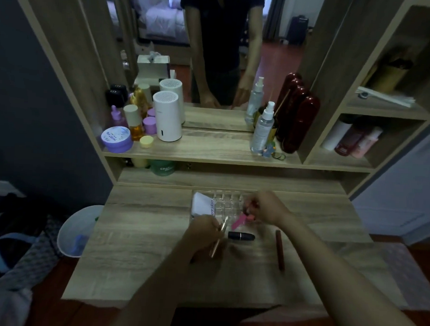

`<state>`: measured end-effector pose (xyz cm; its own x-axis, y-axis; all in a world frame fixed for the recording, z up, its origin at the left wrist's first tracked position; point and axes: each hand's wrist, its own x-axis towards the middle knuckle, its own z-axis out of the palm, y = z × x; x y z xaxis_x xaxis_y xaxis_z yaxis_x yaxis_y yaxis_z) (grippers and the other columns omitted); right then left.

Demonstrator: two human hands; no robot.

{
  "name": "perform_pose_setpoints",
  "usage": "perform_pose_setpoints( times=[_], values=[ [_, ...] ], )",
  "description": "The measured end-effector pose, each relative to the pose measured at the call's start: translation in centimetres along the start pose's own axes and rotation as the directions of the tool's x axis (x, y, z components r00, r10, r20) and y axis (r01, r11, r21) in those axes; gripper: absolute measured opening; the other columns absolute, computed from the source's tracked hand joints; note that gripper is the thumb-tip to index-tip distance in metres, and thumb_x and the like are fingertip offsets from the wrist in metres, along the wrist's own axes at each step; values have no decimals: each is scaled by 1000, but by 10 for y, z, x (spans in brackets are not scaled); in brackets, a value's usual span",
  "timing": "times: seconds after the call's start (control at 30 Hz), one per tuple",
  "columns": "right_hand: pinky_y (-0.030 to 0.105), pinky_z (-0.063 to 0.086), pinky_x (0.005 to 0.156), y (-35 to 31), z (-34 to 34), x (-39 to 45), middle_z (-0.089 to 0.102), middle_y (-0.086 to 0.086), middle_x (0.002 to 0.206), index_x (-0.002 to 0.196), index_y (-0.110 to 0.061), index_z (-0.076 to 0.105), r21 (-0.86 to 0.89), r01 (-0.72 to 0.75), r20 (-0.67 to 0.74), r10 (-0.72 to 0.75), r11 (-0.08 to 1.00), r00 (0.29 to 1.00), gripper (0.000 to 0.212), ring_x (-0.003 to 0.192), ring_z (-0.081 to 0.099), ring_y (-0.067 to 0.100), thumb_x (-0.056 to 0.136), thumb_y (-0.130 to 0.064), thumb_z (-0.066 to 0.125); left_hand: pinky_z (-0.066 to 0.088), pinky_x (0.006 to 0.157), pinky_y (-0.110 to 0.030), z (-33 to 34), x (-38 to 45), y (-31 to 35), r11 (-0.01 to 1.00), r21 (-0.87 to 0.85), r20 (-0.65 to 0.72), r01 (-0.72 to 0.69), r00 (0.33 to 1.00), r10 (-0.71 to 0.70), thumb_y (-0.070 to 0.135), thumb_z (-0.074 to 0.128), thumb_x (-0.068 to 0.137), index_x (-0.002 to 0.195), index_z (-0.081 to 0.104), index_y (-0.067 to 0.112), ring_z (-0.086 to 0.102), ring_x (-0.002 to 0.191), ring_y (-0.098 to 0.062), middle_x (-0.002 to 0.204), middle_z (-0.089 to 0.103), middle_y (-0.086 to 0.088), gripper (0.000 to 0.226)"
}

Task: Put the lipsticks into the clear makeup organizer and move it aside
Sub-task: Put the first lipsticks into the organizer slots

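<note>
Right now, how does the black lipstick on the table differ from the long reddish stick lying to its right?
The black lipstick is short and stubby, while the reddish stick is long and thin like a pencil. The lipstick is black with a pale band; the stick is dark red all along. The lipstick lies crosswise, the stick points away from the person. Both lie flat on the wooden table, untouched, outside the clear organizer.

wooden vanity top (144, 233) with clear organizer (228, 204), black lipstick (241, 236), dark red pencil (280, 249)
</note>
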<state>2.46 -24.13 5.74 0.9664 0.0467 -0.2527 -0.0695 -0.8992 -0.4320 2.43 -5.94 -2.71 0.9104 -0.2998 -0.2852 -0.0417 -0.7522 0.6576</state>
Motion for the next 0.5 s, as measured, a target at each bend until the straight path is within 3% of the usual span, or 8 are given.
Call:
perform_pose_setpoints(
  times=[0.07,0.13,0.2,0.3,0.4,0.5],
  values=[
    [33,53,74,-7,-10,13,67,7,89,88,-7,67,14,32,-61,-31,999,998,11,85,61,20,86,0,58,43,55,-13,-17,5,6,995,-103,-96,-5,995,-5,12,70,76,82,71,3,59,68,-14,76,70,-9,11],
    [23,44,66,-14,-18,26,69,7,87,90,-5,67,20,58,-151,-54,998,987,12,82,60,18,84,2,59,41,50,-11,-34,13,14,974,-228,-186,-17,982,-27,9,72,76,72,69,10,53,56,-7,60,59,3,5],
    [25,44,72,-19,-22,39,73,13,94,91,-1,68,32,68,-202,-60,997,978,14,89,65,24,82,4,58,41,50,-14,-49,24,21,957,-284,-246,-51,969,-21,8,73,76,63,60,22,49,51,-1,55,53,10,23],
    [32,50,80,-22,-21,52,72,16,99,91,-3,69,42,75,-206,-65,996,976,17,96,66,28,82,4,56,42,55,-17,-62,37,33,929,-354,-301,-103,953,-9,3,70,77,78,60,13,49,54,-2,60,53,9,15],
    [37,53,87,-22,-18,59,71,15,106,97,-7,71,2,74,-196,-72,997,978,21,100,65,30,84,1,56,42,46,-3,-63,49,42,931,-344,-354,-124,935,-7,3,69,78,85,57,12,48,53,1,63,52,11,17],
    [38,53,90,-21,-15,66,70,15,111,105,-9,70,-38,70,-153,-75,997,985,23,104,64,30,88,-4,55,42,48,2,-58,59,45,941,-318,-387,-120,922,-13,1,70,77,87,61,7,50,54,3,63,55,11,15]
  ],
)
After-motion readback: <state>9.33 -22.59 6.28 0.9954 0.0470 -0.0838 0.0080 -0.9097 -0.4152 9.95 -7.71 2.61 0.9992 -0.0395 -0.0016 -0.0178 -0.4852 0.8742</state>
